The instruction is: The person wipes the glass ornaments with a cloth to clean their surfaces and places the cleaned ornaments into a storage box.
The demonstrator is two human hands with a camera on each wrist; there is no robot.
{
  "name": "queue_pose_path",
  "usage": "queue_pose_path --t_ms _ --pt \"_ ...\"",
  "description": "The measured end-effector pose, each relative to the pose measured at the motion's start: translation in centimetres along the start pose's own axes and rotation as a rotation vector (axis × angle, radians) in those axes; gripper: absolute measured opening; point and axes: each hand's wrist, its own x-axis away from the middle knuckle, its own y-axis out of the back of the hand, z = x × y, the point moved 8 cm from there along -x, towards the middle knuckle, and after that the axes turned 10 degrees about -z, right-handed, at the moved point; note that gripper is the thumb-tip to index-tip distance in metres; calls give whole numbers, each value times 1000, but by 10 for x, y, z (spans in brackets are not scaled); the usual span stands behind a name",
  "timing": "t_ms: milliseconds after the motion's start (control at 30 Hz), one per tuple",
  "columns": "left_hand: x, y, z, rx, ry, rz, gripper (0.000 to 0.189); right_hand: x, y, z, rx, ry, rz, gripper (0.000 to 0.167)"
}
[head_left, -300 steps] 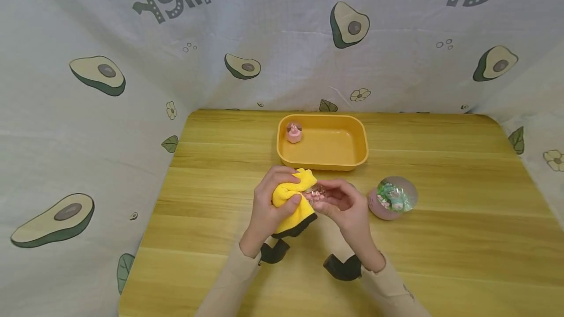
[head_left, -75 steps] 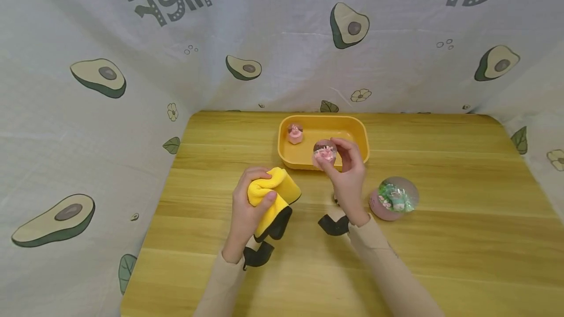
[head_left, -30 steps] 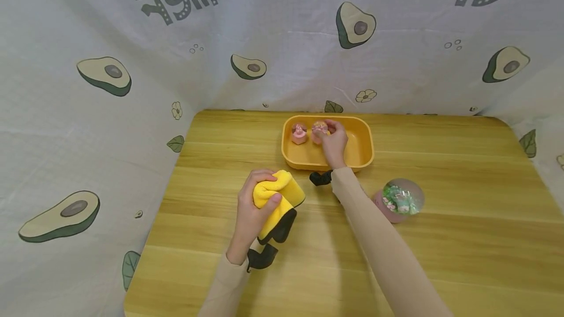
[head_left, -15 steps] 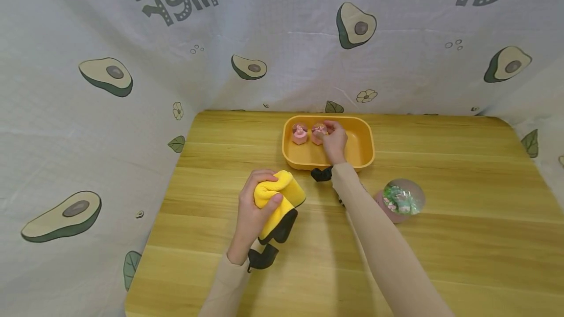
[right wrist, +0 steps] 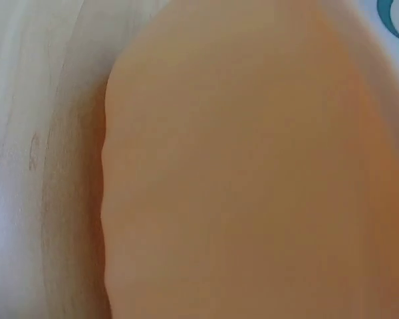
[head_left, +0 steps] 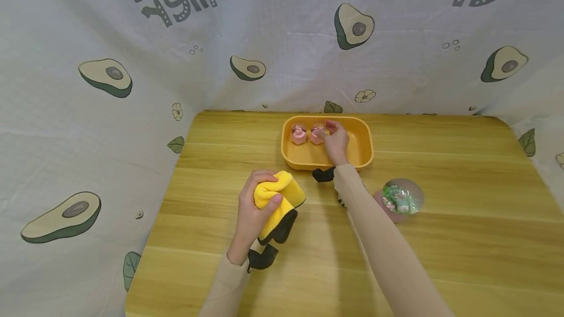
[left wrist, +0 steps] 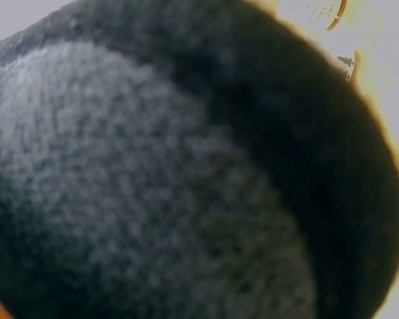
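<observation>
In the head view, my left hand [head_left: 252, 209] grips a folded yellow cloth [head_left: 278, 197] with a black edge, held above the table. The dark grey face of the cloth [left wrist: 133, 173] fills most of the left wrist view, blurred. My right hand [head_left: 337, 143] reaches into the yellow tray [head_left: 363, 158], its thumb and fingertips right at a small pink snow globe [head_left: 317, 135], the fingers loosened round its right side. A second small pink snow globe [head_left: 298, 135] stands left of it in the tray. The right wrist view shows mostly the hand itself, blurred.
A larger snow globe [head_left: 400, 198] with a pink base and green figures inside stands on the wooden table [head_left: 476, 199], right of my right forearm. Behind the table hangs a white avocado-print curtain [head_left: 291, 72]. Black straps sit at both wrists.
Earlier both hands worked the cloth over a small globe; the right hand then carried it into the tray beside the other. In the last half second the right fingers have eased slightly away rightward.
</observation>
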Motion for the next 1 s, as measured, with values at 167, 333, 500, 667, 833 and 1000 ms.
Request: queue_pose_path --t_ms 167,333,500,667,833,1000 --pt "1 -1 6 14 -4 8 35 4 10 13 -89 63 -10 46" --pt "1 -1 7 9 0 12 36 18 27 34 -264 111 4 47" --pt "0 -2 9 9 13 15 40 35 45 49 -416 138 29 48" --pt "0 -4 6 3 10 17 41 53 66 53 -495 132 32 46" --pt "-4 -7 -17 3 13 21 41 72 89 53 -522 127 19 40" --pt "-4 -9 -17 -1 19 25 39 89 109 41 -519 119 -6 43"
